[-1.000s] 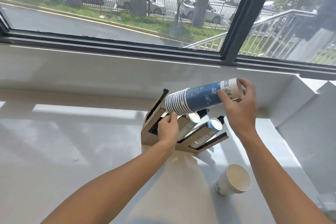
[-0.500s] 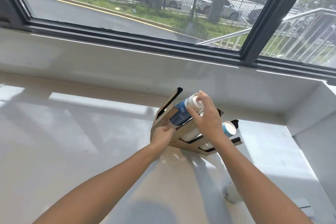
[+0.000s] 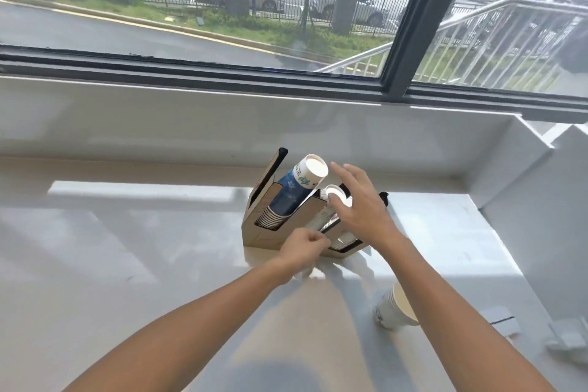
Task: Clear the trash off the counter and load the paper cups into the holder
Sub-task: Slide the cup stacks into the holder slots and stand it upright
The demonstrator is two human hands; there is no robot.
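Note:
A cardboard cup holder (image 3: 259,237) stands on the white counter near the window ledge. A blue-and-white stack of paper cups (image 3: 294,191) rests tilted in its left slot, base up. Two more stacks sit in the slots to the right, one with a white base (image 3: 334,193) showing. My right hand (image 3: 362,204) hovers over these slots with fingers spread, holding nothing. My left hand (image 3: 304,247) is closed against the holder's front edge. A short stack of white paper cups (image 3: 394,307) lies on its side on the counter, partly behind my right forearm.
The counter (image 3: 127,264) ends at a low white wall under the window. A white box-like corner (image 3: 521,162) rises at the right. White crumpled trash (image 3: 569,339) and a small flat white piece (image 3: 504,321) lie at the far right edge.
The blue stack has slid down into the left slot and my right hand has let it go, opening and moving right. My left hand stays at the holder's front.

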